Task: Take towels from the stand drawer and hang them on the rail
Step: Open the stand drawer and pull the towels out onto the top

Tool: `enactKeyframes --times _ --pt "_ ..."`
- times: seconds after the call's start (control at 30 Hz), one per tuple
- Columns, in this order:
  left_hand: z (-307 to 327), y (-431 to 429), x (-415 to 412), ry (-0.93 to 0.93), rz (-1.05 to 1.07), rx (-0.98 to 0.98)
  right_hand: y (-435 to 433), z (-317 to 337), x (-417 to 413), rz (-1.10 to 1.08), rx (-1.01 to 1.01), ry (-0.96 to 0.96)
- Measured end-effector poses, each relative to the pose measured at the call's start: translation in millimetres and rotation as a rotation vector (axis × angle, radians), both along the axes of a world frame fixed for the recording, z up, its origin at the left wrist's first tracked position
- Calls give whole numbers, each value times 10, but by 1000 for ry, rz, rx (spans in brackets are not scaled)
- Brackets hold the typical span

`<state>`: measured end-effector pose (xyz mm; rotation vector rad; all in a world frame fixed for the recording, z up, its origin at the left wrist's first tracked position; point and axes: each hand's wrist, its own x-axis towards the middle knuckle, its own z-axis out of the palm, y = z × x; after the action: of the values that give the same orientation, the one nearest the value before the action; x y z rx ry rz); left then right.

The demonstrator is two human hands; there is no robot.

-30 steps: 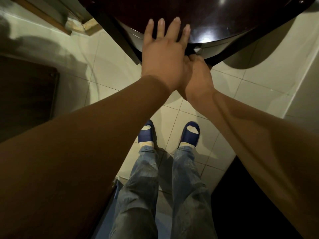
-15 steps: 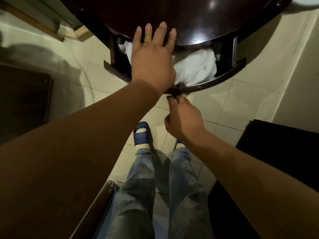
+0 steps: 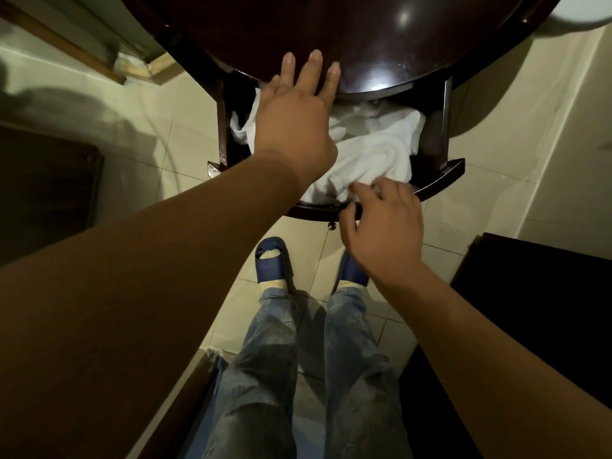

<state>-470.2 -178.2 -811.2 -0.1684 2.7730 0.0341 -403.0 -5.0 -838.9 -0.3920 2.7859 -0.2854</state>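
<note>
The dark wooden stand (image 3: pixel 381 38) has its curved drawer (image 3: pixel 440 177) pulled out toward me. Crumpled white towels (image 3: pixel 377 150) fill the drawer. My left hand (image 3: pixel 294 117) lies flat with fingers spread on the stand's top edge, above the drawer's left part. My right hand (image 3: pixel 381 223) hovers over the drawer's front rim, fingers apart, its fingertips at the near edge of the towels. The small drawer knob (image 3: pixel 330 225) shows just left of that hand. No rail is in view.
Pale floor tiles (image 3: pixel 185 104) surround the stand. My feet in blue slippers (image 3: pixel 273 260) stand just below the drawer. Dark furniture (image 3: pixel 536 293) sits at the right, another dark panel (image 3: pixel 46 187) at the left. A white basin edge (image 3: pixel 583 11) shows top right.
The drawer went from closed to fully pulled out, exposing the towels. My right hand let go of the knob and rose over the drawer's front rim. My left hand stayed on the stand top.
</note>
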Motion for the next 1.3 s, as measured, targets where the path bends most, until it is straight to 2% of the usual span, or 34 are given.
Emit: enactKeyframes --times 0.2,0.37,0.5,0.57,0.63,0.67,0.77,0.8,0.83,0.9,1.0,1.2,1.3 --pt "23 -3 9 -13 -16 20 -141 108 -37 30 233 -114" --pt "16 -15 72 -1 -7 84 -382 239 -257 41 444 -497" --pt "-81 -59 289 25 -95 55 -394 193 -234 153 527 -663" --pt "-138 -96 457 36 -159 46 -361 202 -224 175 504 -696" --pt "-216 -115 648 -8 -222 31 -317 242 -277 93 417 -672" --pt "-264 -123 740 -63 -248 29 -290 257 -307 37 359 -603" --pt "-400 -129 885 -217 -239 102 -188 253 -334 -11 240 -234" --pt "-427 -124 874 -233 -206 131 -161 221 -323 -13 228 -182" --pt "-450 -105 838 -242 -164 152 -129 174 -310 -35 231 -202" --pt "-502 -61 738 -271 -63 189 -68 60 -301 -159 205 -365" --pt "-548 -8 606 -320 67 224 3 -136 -309 -301 48 -545" --pt "-540 -49 568 -252 198 282 4 -216 -294 -297 -87 -441" --pt "-482 -147 612 -75 294 419 -10 -92 -286 -222 -126 -352"
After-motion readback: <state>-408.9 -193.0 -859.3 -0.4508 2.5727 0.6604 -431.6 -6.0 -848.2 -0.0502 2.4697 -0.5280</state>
